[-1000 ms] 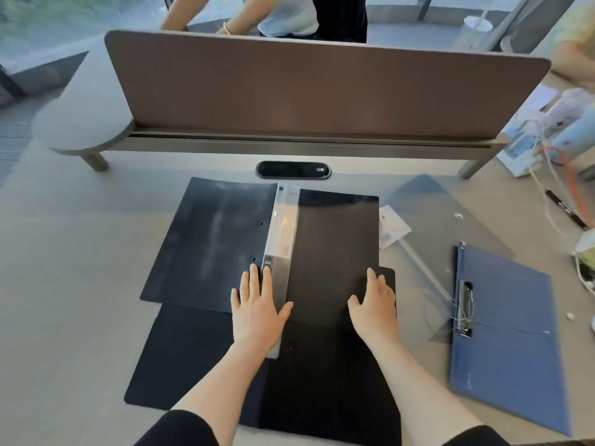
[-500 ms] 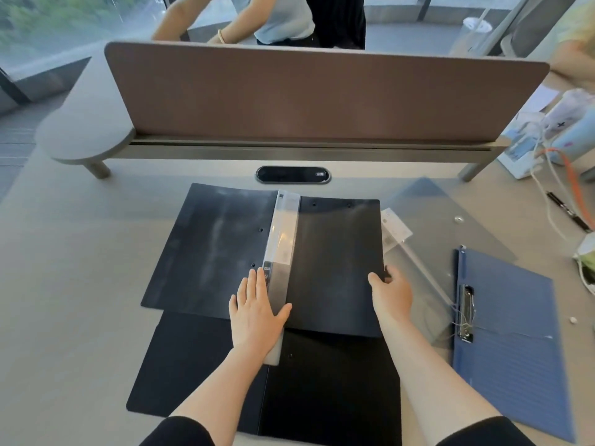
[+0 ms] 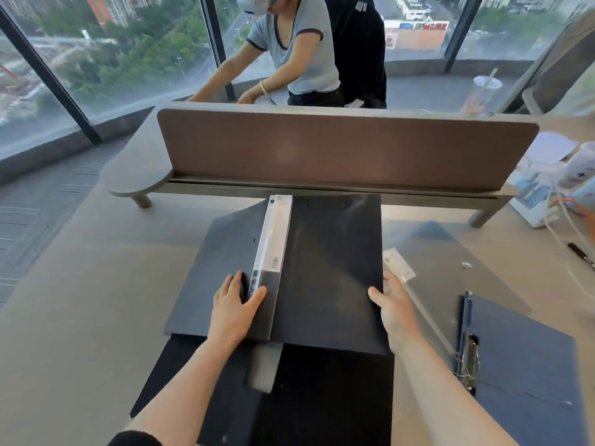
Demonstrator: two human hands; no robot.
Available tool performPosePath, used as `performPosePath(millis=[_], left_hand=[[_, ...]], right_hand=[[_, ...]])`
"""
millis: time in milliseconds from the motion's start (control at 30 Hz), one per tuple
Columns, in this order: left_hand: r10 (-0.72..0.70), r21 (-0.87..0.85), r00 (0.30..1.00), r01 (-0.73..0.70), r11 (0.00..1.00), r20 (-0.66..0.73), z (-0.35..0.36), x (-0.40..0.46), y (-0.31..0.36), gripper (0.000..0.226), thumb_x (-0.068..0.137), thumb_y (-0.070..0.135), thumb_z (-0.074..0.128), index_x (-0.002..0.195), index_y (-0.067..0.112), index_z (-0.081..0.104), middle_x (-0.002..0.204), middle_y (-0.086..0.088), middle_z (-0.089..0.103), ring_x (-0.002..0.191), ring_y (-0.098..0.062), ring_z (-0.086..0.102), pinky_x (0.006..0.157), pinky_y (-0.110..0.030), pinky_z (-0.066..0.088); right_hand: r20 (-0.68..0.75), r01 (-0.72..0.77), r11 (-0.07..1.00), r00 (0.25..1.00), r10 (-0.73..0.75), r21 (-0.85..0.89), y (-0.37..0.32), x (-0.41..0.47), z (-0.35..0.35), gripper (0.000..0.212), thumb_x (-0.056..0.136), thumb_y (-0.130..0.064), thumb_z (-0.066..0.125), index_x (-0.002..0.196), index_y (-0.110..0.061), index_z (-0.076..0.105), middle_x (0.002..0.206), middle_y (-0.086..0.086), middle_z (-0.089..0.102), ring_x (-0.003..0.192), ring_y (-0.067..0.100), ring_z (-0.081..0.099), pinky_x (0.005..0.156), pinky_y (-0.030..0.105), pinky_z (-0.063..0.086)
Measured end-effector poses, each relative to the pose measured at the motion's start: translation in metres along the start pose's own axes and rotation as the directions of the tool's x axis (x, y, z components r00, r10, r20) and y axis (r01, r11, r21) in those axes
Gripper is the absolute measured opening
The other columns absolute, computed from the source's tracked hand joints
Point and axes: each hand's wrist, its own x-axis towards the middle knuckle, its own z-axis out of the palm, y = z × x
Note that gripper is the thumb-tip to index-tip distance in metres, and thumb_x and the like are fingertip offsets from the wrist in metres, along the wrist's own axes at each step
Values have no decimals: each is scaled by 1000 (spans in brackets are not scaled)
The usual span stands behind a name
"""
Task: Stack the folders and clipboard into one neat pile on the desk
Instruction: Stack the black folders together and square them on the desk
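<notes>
Both hands are working the top dark folder (image 3: pixel 325 268) now. Our left hand (image 3: pixel 233 309) is lying flat and open, fingers pressing just beside the clear spine (image 3: pixel 272 243), gripping nothing. Our right hand (image 3: pixel 391 305) is hooking the folder's right edge, thumb on top, fingers out of sight underneath, so we're calling that a loose hold. This folder is lying open over a second black folder (image 3: pixel 322 397) at the desk's (image 3: pixel 96 300) near edge, its long axis running away from us toward the brown divider (image 3: pixel 338 149). We're judging the right hand nearer to what's left: a clear folder (image 3: pixel 450 262) just beside it, then the blue clipboard (image 3: pixel 528 381) toward the right edge. There's a barcode sticker on the spine, but it's too small to read.
</notes>
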Motion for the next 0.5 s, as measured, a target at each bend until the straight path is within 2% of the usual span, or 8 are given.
performPosePath(millis=[100, 167, 233, 267, 333, 367, 433, 500], left_hand=[[-37, -180, 999, 37, 983, 3, -20, 0, 13, 80, 85, 54, 62, 152, 19, 35, 154, -1, 40, 141, -19, 37, 117, -43, 31], [-50, -305, 998, 57, 951, 31, -37, -4, 23, 86, 77, 60, 64, 151, 26, 36, 149, 2, 48, 132, -18, 50, 111, -43, 40], [-21, -392, 998, 40, 919, 54, -55, -8, 33, 79, 76, 58, 65, 146, 30, 42, 137, 3, 59, 118, -16, 61, 99, -38, 51], [13, -427, 999, 11, 904, 53, -63, -11, 38, 68, 82, 50, 66, 143, 28, 46, 130, 3, 63, 110, -14, 64, 89, -31, 55], [63, -484, 998, -44, 874, 23, -79, -19, 49, 42, 93, 30, 63, 133, 25, 52, 115, 9, 67, 95, -5, 68, 71, -17, 54], [75, -518, 997, -58, 854, 12, -87, -21, 52, 37, 94, 24, 62, 130, 25, 54, 110, 11, 68, 89, -3, 69, 67, -15, 54], [102, -587, 995, -71, 806, 19, -103, -25, 55, 39, 89, 22, 68, 126, 23, 58, 108, 6, 72, 88, -5, 72, 68, -17, 56], [111, -634, 993, -58, 771, 45, -115, -27, 54, 47, 79, 28, 69, 125, 22, 61, 111, -1, 74, 95, -13, 73, 76, -25, 58]], right_hand=[[58, 40, 999, 997, -41, 24, -11, -1, 6, 42, 99, -5, 47, 130, -32, 59, 127, -13, 66, 116, 11, 63, 95, 34, 53], [104, 53, 997, 993, -59, 62, -19, -2, 13, 40, 99, -3, 46, 126, -29, 61, 117, -14, 70, 104, 6, 69, 78, 22, 57], [135, 64, 995, 988, -74, 77, -26, -5, 20, 36, 100, -6, 47, 125, -28, 62, 116, -12, 71, 102, 9, 70, 70, 20, 58], [148, 69, 995, 986, -79, 76, -28, -6, 24, 34, 101, -10, 47, 125, -29, 61, 118, -10, 69, 105, 13, 68, 74, 24, 59], [177, 68, 993, 980, -85, 99, -32, -10, 32, 31, 101, -16, 48, 122, -34, 61, 122, -6, 68, 112, 22, 65, 89, 42, 58], [193, 54, 990, 978, -78, 127, -34, -11, 36, 30, 101, -17, 49, 120, -37, 62, 122, -4, 68, 113, 26, 65, 94, 48, 55], [236, 28, 982, 969, -72, 186, -39, -13, 44, 32, 101, -14, 48, 118, -36, 64, 121, 2, 70, 113, 31, 66, 97, 53, 52], [286, 14, 972, 955, -83, 234, -45, -15, 54, 34, 100, -9, 47, 122, -30, 63, 122, 8, 70, 112, 35, 66, 98, 55, 50]])
